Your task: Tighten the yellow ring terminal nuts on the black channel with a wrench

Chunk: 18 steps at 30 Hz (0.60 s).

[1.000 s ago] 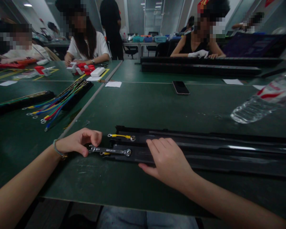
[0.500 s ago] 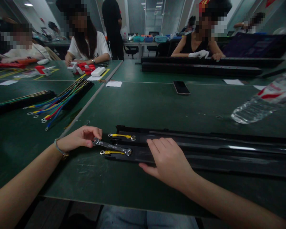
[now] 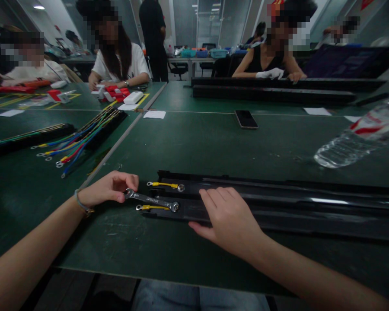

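Observation:
My left hand pinches the open end of a small silver combination wrench between thumb and fingers. The wrench's ring end sits round a fastener on the nearer of two long black rails. Under it, a short yellow wire with a ring terminal sticks out past that rail's end. A second yellow wire is fixed by a bolt on the farther black rail. My right hand grips the rails from above, its fingers across them and its thumb along the near edge.
Bundled coloured wires with ring terminals lie to the left. Beyond the rails are a phone and a tilted water bottle. Co-workers sit across the green table, one behind more black rails.
The wrench's open end and my left fingertips have shifted very slightly. The right hand and the rails have stayed where they were.

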Each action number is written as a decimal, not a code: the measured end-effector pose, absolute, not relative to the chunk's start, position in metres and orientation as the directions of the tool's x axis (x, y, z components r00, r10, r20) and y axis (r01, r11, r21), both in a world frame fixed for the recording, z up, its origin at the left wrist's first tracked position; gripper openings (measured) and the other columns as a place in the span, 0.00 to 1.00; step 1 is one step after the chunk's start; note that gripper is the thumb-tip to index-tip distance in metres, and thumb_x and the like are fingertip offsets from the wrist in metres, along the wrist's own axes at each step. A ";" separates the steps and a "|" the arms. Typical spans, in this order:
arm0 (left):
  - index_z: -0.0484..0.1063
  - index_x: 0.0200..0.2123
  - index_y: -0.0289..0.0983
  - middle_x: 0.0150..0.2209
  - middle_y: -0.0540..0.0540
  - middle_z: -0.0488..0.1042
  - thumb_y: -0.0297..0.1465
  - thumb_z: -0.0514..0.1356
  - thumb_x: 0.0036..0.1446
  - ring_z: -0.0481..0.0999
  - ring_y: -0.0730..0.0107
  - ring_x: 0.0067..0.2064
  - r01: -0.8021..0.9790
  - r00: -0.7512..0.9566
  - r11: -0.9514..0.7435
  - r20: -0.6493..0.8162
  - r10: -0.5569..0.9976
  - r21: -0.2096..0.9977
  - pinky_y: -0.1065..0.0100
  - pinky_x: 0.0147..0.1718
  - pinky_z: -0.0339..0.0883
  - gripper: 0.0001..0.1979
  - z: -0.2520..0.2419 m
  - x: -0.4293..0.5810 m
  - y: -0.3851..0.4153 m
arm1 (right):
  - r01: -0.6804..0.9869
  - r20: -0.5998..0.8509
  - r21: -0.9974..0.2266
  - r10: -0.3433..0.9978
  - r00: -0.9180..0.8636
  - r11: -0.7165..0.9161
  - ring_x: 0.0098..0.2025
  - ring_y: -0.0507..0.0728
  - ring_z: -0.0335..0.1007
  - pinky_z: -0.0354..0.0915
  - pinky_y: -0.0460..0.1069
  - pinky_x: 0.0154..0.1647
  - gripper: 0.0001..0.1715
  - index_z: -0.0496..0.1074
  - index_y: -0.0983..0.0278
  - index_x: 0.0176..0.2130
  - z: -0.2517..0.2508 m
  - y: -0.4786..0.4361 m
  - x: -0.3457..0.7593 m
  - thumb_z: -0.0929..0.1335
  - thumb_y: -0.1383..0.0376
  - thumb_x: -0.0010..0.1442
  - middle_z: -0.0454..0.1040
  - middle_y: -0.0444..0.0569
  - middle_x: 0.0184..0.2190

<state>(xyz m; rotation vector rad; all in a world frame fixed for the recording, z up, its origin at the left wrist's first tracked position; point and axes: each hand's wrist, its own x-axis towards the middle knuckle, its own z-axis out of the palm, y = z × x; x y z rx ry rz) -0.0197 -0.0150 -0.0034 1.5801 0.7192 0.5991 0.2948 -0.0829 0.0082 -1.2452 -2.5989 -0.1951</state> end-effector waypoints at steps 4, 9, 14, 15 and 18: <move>0.71 0.27 0.35 0.26 0.49 0.66 0.37 0.67 0.39 0.63 0.70 0.29 0.120 0.726 -0.094 -0.023 0.687 0.988 0.71 0.27 0.55 0.14 -0.002 -0.019 -0.017 | 0.779 0.289 0.007 0.745 -0.601 0.626 0.37 0.60 0.62 0.55 0.54 0.38 0.34 0.66 0.75 0.46 0.009 -0.083 0.294 0.59 0.49 0.54 0.70 0.57 0.35; 0.69 0.25 0.36 0.24 0.49 0.66 0.38 0.68 0.37 0.62 0.69 0.28 0.118 0.779 -0.123 -0.015 0.626 0.985 0.70 0.27 0.54 0.15 -0.002 -0.017 -0.018 | 0.783 0.274 0.001 0.753 -0.598 0.622 0.38 0.60 0.61 0.55 0.54 0.38 0.34 0.65 0.75 0.46 0.009 -0.083 0.294 0.59 0.49 0.54 0.70 0.57 0.36; 0.70 0.26 0.36 0.25 0.49 0.67 0.36 0.68 0.37 0.63 0.69 0.28 0.105 0.767 -0.094 -0.021 0.641 0.990 0.70 0.27 0.55 0.14 -0.002 -0.017 -0.019 | 0.782 0.274 0.002 0.752 -0.600 0.623 0.37 0.60 0.61 0.55 0.54 0.38 0.34 0.65 0.75 0.46 0.009 -0.083 0.295 0.59 0.49 0.54 0.70 0.57 0.36; 0.70 0.26 0.35 0.25 0.48 0.67 0.36 0.68 0.37 0.64 0.69 0.28 0.093 0.743 -0.074 -0.020 0.669 0.993 0.70 0.27 0.56 0.14 -0.003 -0.017 -0.019 | 0.782 0.281 0.004 0.750 -0.599 0.623 0.37 0.60 0.61 0.55 0.54 0.38 0.34 0.66 0.75 0.46 0.009 -0.083 0.295 0.60 0.49 0.54 0.70 0.57 0.36; 0.71 0.28 0.34 0.26 0.49 0.67 0.34 0.67 0.40 0.64 0.71 0.28 0.050 0.638 -0.029 -0.009 0.770 0.998 0.72 0.26 0.57 0.13 -0.007 -0.017 -0.018 | 0.782 0.299 0.014 0.744 -0.598 0.623 0.37 0.60 0.62 0.55 0.53 0.37 0.33 0.66 0.75 0.46 0.009 -0.083 0.295 0.61 0.49 0.53 0.70 0.58 0.36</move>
